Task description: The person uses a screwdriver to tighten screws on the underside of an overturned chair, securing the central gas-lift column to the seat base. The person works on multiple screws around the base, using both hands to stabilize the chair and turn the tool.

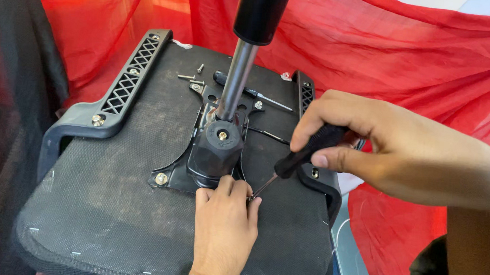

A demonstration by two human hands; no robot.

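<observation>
Right hand [369, 145] clenched around screwdriver [306, 152], left hand [225, 221] pinching its tip — gas-lift column [237, 80] close behind, loose screws [192, 77] beyond.

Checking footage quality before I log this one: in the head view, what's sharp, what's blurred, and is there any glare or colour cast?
Head view: the left hand, the right hand and its screwdriver are sharp; the black cylinder at the top edge is soft; small glints on the metal post and bolt; the backlit red cloth glows brightly at upper left.
</observation>
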